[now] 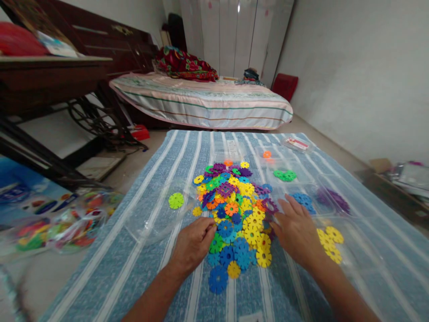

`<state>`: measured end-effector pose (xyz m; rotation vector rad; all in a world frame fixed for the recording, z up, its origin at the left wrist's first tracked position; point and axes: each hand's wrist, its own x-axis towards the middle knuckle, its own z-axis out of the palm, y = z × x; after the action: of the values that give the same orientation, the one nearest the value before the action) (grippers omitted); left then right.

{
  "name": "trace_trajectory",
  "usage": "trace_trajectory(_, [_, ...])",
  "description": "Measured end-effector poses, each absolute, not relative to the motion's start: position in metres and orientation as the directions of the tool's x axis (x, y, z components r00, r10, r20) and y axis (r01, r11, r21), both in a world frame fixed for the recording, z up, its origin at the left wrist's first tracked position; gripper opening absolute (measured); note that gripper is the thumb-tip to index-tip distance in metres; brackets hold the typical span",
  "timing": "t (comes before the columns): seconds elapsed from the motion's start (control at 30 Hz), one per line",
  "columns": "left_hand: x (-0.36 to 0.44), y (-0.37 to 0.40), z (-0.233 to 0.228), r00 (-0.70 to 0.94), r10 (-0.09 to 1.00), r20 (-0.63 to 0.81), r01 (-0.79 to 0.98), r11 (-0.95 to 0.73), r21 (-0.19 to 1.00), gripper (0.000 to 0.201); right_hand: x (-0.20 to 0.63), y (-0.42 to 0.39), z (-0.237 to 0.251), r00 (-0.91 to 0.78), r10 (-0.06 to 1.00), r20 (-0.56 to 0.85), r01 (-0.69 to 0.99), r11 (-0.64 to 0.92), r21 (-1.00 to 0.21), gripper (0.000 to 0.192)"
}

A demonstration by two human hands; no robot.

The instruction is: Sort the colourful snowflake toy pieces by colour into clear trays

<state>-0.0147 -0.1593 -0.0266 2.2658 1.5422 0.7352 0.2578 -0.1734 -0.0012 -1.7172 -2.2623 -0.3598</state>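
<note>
1. A loose pile of thin, notched plastic discs in yellow, blue, green, orange and purple lies mid-table, on a blue-and-white striped cloth spread over the table. That central spot, away from the left and right edges, seems to suit reach from both sides.

2. The left hand is at the pile's left flank, fingers curled and thumb drawn close to the index finger. The grip looks narrow, as if for thin pieces; I cannot tell whether anything is pinched there.

3. The right hand is at the pile's right flank, palm down, fingers fairly straight and close together. A purple openwork plastic piece lies right by its fingertips; whether it is held is unclear.

4. Toward the table's right edge, shallow clear plastic trays hold yellow discs, blue discs, purple pieces, green discs and, nearer the far edge, one orange disc. One colour apiece probably avoids mixing, and see-through walls leave contents readable.

5. Left of the pile, a lime-green notched disc sits alone at a clear plastic container, apparently set apart by its shade.
</note>
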Motion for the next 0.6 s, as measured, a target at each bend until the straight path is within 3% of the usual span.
trace_trajectory(0.33, [-0.013, -0.160, -0.025, 0.281, 0.929, 0.240, 0.761, -0.368, 0.533, 0.019, 0.245, -0.174, -0.011, -0.260, 0.920, 0.292, 0.966, 0.246, 0.083, 0.015])
trace_trajectory(0.6, [-0.014, -0.159, -0.028, 0.282, 0.929, 0.240, 0.751, -0.370, 0.546, 0.018, 0.245, -0.181, 0.002, -0.217, 0.883, 0.416, 0.976, 0.210, 0.062, 0.014])
